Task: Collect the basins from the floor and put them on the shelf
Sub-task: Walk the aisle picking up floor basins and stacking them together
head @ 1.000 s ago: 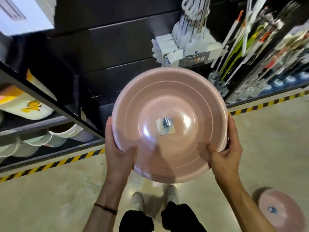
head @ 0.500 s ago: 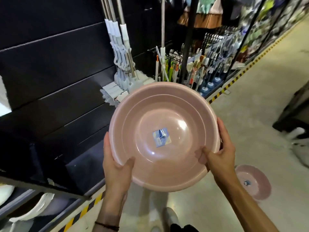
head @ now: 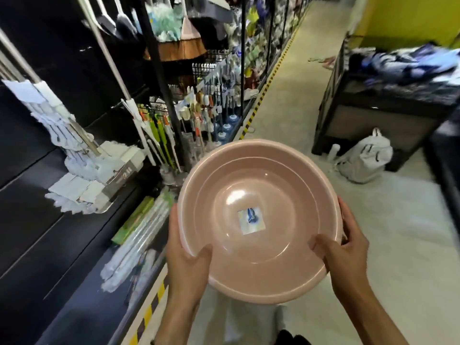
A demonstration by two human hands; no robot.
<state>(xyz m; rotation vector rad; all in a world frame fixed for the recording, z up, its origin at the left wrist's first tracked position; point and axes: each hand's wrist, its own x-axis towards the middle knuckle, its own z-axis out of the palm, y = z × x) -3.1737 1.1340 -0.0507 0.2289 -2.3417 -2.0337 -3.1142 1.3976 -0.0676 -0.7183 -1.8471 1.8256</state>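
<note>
Left hand [head: 185, 260] grips the near-left rim of the pink basin [head: 273, 270], thumb hooked over the lip into the bowl, fingers underneath out of sight; right hand [head: 344, 252] grips the near-right rim the same way, thumb inside, fingers wrapped round the outer wall; basin held in the air above the floor [head: 398, 245], mouth up and tilted toward the camera; square sticker [head: 250, 221] stuck at the centre of the basin's bottom, print too blurred to read; bright glare spot on the inner wall just above it. Yellow-and-black hazard tape [head: 146, 317] runs along the foot of the dark shelf [head: 49, 220] at left; flat mops [head: 82, 175] with white heads lean on that shelf, metal handles slanting up; past them, a rack of brushes [head: 206, 113] and a hanging broom [head: 178, 46]. Right of the aisle, a white bag [head: 366, 158] sits on the floor against a dark display stand [head: 373, 115] with blue-and-white goods heaped on top; yellow wall [head: 410, 18] at far right; far goods blurred.
</note>
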